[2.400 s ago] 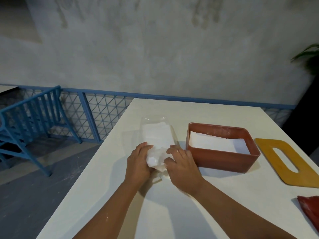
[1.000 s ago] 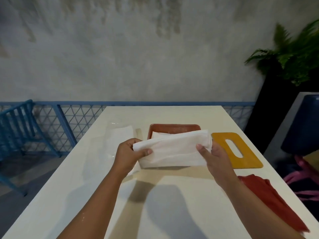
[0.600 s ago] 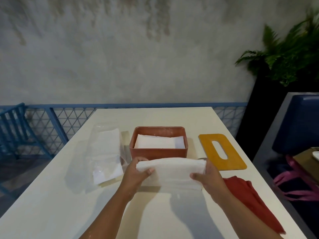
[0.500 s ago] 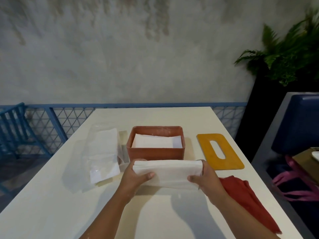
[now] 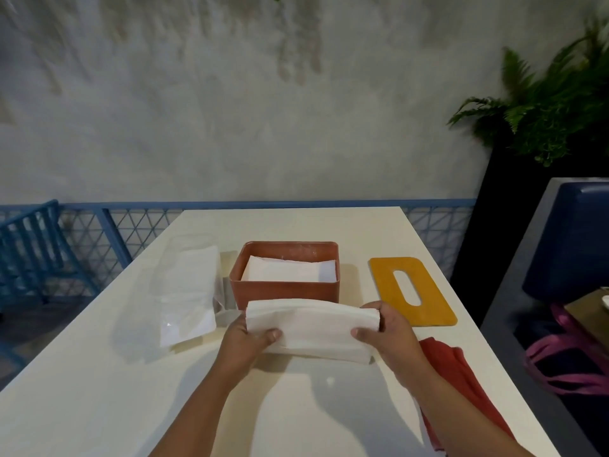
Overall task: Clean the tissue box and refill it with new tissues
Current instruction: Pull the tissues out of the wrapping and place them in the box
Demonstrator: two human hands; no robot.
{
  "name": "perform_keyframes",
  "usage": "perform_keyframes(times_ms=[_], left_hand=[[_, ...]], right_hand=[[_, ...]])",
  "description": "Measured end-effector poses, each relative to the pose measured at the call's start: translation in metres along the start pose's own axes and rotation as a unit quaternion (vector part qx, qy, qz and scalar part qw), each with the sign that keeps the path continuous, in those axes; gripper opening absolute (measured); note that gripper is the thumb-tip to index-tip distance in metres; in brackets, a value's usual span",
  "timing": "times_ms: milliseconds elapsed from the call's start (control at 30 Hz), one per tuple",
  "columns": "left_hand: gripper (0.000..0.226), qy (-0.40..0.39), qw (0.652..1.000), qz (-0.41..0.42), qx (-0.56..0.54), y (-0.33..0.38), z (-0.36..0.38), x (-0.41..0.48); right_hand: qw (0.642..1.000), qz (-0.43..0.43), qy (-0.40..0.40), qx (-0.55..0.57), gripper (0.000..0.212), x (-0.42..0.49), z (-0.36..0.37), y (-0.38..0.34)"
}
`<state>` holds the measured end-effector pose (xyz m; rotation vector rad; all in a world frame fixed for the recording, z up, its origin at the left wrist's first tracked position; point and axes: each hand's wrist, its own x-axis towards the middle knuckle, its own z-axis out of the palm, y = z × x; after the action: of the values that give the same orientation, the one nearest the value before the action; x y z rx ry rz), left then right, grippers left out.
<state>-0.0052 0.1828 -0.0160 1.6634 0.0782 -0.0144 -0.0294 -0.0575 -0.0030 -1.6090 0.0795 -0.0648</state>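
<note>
- Near the middle of the counter (image 5: 131,390), just in front of the terracotta tissue box's (image 5: 286,293) near wall, a fresh stack of tissues (image 5: 309,328) is held low by both ends.
- The left hand (image 5: 245,339) grips the stack's left end with its thumb on top. The right hand (image 5: 387,331) grips the right end the same way.
- A couple of seconds ago both hands were working at the clear plastic tissue pack (image 5: 188,291) toward the counter's left edge. Since then the stack has come out, been lifted in front of the box, and been brought down on the box's near side.
- The pack now lies partly emptied beside the box, with some tissues still in it.
- The box stands open with a layer of white tissues (image 5: 286,273) already inside, so the refill looks under way. This stack probably goes in next, once squared up.
- The yellow slotted lid (image 5: 435,308) lies flat to the right of the box, not yet refitted. A red cloth (image 5: 451,367) sits by the right edge.
</note>
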Motion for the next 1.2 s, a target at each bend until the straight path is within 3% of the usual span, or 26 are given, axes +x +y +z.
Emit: perform_keyframes(times_ms=[100, 267, 333, 400, 500, 600, 667, 733, 900, 967, 1067, 1200], left_hand=[[0.037, -0.013, 0.997, 0.062, 0.052, 0.028, 0.0, -0.003], [0.025, -0.068, 0.976, 0.169, 0.116, 0.073, 0.017, -0.005], [0.03, -0.032, 0.973, 0.202, 0.11, 0.084, 0.032, -0.006], [0.043, 0.05, 0.972, 0.221, 0.061, 0.089, 0.042, -0.006], [0.069, 0.104, 0.977, 0.183, -0.023, 0.085, 0.046, 0.0], [0.083, 0.03, 0.989, 0.126, -0.073, 0.069, 0.051, 0.002], [0.074, -0.012, 0.992, 0.094, -0.084, 0.054, 0.056, 0.0], [0.068, -0.03, 0.995, 0.073, -0.066, 0.039, 0.058, -0.005], [0.085, -0.09, 0.995, -0.017, 0.044, 0.012, 0.062, -0.005], [0.076, -0.093, 0.993, -0.054, 0.05, 0.005, 0.062, -0.006], [0.044, -0.063, 0.996, -0.067, 0.017, 0.004, 0.05, -0.004], [0.033, 0.028, 0.999, 0.004, 0.018, 0.015, 0.01, 0.004]], right_hand=[[0.999, -0.033, -0.038, 0.007, 0.034, 0.006, -0.013, -0.02], [0.957, -0.075, -0.16, -0.228, 0.029, 0.011, -0.009, -0.052], [0.96, -0.087, -0.158, -0.216, 0.023, 0.011, 0.005, -0.056], [0.978, -0.08, -0.138, -0.135, 0.017, 0.013, 0.016, -0.054], [0.993, -0.073, -0.094, -0.022, 0.018, 0.016, 0.023, -0.05], [0.993, -0.084, -0.069, 0.04, 0.024, 0.017, 0.022, -0.049], [0.994, -0.08, -0.061, 0.031, 0.027, 0.016, 0.021, -0.045], [0.996, -0.062, -0.059, 0.003, 0.031, 0.016, 0.02, -0.037], [0.999, -0.026, -0.022, 0.011, 0.026, 0.02, 0.026, -0.03], [0.998, -0.024, -0.017, 0.049, 0.026, 0.022, 0.03, -0.034], [0.995, -0.041, -0.014, 0.094, 0.041, 0.024, 0.029, -0.04], [0.99, -0.067, -0.008, 0.128, 0.043, 0.027, 0.007, -0.043]])
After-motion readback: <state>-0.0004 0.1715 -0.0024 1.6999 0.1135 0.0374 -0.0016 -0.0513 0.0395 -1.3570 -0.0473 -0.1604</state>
